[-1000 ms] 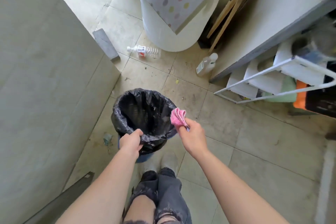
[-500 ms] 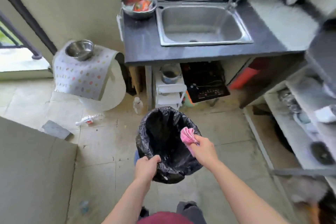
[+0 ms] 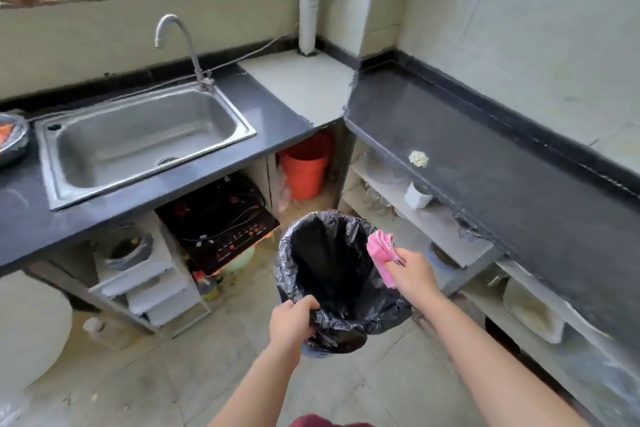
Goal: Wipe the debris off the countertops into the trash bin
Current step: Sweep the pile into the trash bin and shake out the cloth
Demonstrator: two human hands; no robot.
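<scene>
A trash bin (image 3: 332,274) lined with a black bag is held up in front of me over the floor. My left hand (image 3: 291,321) grips its near rim. My right hand (image 3: 412,276) holds a folded pink cloth (image 3: 381,251) at the bin's right rim. The dark countertop (image 3: 502,184) runs along the right wall, and a small pale crumpled piece of debris (image 3: 418,158) lies near its front edge. A second dark stretch of countertop (image 3: 273,114) surrounds the steel sink (image 3: 138,139) at the left.
An orange bucket (image 3: 306,166) stands under the counter corner. An induction cooker (image 3: 218,222) leans beneath the sink beside a white rack (image 3: 145,288). Open shelves with bowls (image 3: 433,218) run under the right counter. A metal bowl (image 3: 10,139) sits left of the sink.
The view has swung from the floor up to the sink and the right counter. Both hands have kept their hold on the bin and the cloth, carrying them toward the counter corner.
</scene>
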